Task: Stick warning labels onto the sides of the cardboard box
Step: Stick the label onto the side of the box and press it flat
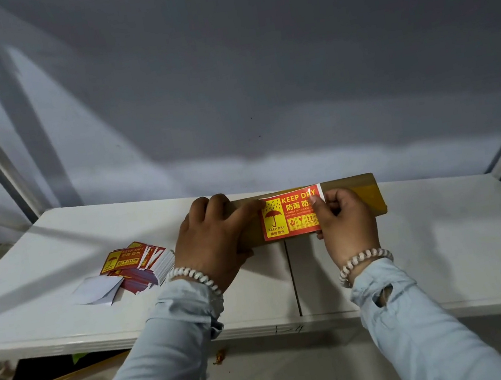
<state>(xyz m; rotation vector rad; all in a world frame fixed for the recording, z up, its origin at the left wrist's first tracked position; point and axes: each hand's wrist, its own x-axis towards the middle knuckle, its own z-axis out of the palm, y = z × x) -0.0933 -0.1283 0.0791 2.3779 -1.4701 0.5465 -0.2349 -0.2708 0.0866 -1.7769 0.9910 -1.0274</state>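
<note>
red-and-yellow "keep dry" paper label [289, 216] is pinched by right hand [348, 223] against flat brown cardboard box [371, 195], which is gripped by left hand [211, 238]; smoothing down probably needed next.

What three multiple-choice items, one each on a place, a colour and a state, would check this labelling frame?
1. Where does the pile of spare labels lie?
A. On the table, to the left of the box
B. On top of the box
C. On the floor

2. What colours is the label on the box?
A. Blue and white
B. Red and yellow
C. Green and black

3. What is the right hand doing?
A. Resting flat on the table
B. Lifting the pile
C. Pinching the label's right end

Answers: 1 A, the pile sits on the tabletop beside the left hand. 2 B, red ground with a yellow umbrella panel. 3 C, thumb and fingers grip the label's white edge while the left hand holds the box.
</note>
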